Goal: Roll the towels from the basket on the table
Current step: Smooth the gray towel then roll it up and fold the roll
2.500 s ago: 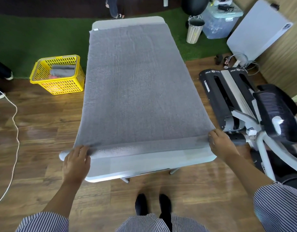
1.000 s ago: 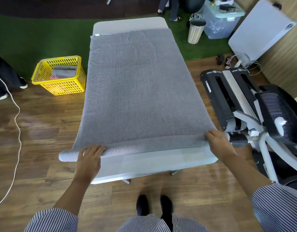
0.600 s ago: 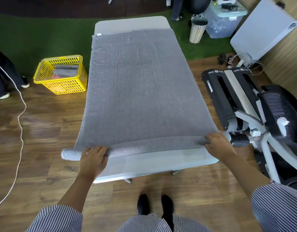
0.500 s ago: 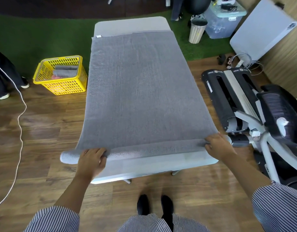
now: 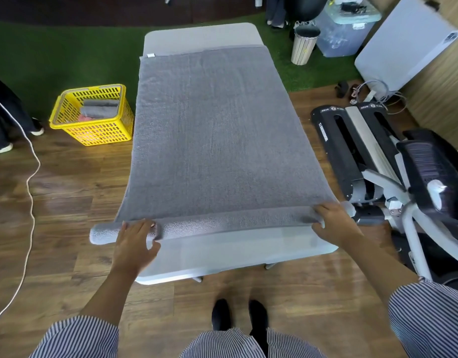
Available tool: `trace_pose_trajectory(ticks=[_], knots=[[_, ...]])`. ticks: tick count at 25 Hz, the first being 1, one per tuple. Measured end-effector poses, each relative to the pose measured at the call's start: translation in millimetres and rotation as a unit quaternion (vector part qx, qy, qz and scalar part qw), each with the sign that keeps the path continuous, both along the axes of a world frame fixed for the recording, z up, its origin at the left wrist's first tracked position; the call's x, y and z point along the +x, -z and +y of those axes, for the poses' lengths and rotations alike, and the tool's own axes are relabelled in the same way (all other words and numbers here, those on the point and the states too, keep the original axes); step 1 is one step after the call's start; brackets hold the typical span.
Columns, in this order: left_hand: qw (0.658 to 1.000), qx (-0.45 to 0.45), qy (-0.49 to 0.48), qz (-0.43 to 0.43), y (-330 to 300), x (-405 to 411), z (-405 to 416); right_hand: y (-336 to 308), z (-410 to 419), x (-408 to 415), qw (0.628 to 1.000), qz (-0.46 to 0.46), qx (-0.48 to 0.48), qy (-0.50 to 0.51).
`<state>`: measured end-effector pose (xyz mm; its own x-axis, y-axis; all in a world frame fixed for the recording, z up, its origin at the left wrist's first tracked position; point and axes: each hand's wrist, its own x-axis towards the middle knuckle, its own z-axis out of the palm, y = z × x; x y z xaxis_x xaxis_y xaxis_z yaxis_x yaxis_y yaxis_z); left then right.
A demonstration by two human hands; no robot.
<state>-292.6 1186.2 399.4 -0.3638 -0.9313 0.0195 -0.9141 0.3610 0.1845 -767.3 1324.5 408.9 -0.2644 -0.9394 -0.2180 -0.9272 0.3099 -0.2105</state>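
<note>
A large grey towel lies spread along the white table, its near end wound into a thin roll that sticks out past the table's left side. My left hand rests on the left part of the roll, fingers over its top and thumb at its near side. My right hand grips the roll's right end with curled fingers. On the floor to the left stands the yellow basket, holding more grey towels and something pink.
A black and white exercise machine stands close to the table's right side. A white cable trails over the wooden floor at left. Beyond the table are green turf, a slatted bin and a clear storage box. A person's legs show at far left.
The near edge of the towel has been rolled a little farther away from me and the roll has thickened. My left hand has shifted right along it, from the roll's left end.
</note>
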Motion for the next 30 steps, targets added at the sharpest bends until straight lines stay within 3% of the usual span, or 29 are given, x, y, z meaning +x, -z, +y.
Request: trace_pose_trajectory(ticks=[8, 13, 18, 24, 27, 30], knots=[[0.999, -0.027, 0.002, -0.027, -12, 0, 6, -18, -5, 3, 0.994, 0.048, 0.100, -0.003], [0.999, -0.045, 0.005, -0.021, -11, -3, 3, -3, -5, -5, 0.998, 0.039, -0.048, -0.015], [0.999, 0.006, 0.026, -0.026, -8, -7, 5, -1, 2, 2, 0.999, -0.003, -0.046, -0.005], [0.997, 0.038, 0.042, -0.044, -12, -10, 1, -15, -4, 6, 0.999, 0.008, 0.035, -0.003], [0.997, 0.034, 0.054, -0.041, -13, -5, 3, -24, -3, 2, 0.992, 0.027, 0.124, 0.006], [0.998, 0.031, 0.056, -0.015, -13, 1, 4, -23, 2, -2, 0.995, 0.035, 0.093, 0.001]])
